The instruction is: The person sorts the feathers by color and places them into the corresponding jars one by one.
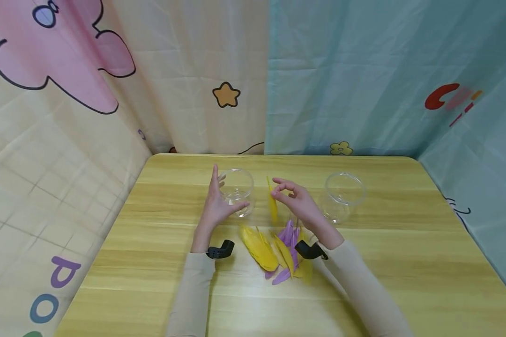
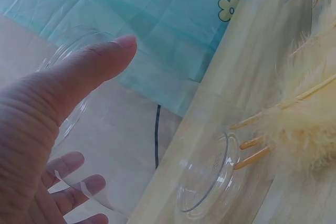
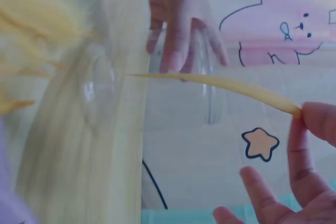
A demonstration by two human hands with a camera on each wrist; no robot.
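My right hand [image 1: 297, 201] pinches the tip of a yellow feather [image 1: 272, 206] between thumb and index finger. The feather's other end points down, to the right of a clear cup [image 1: 237, 194] standing on the table. My left hand [image 1: 218, 203] is spread around that cup's left side. Its thumb reaches across the near side, and fingers show through the clear wall in the left wrist view; whether they touch it, I cannot tell. A pile of yellow feathers [image 1: 259, 248] and purple feathers [image 1: 293, 238] lies between my forearms.
A second clear cup [image 1: 343, 196] stands right of my right hand, partly behind it. The wooden table [image 1: 152, 234] has its far edge against a printed curtain [image 1: 219, 56]. Black wrist cameras [image 1: 221, 249] sit on both wrists, close to the feather pile.
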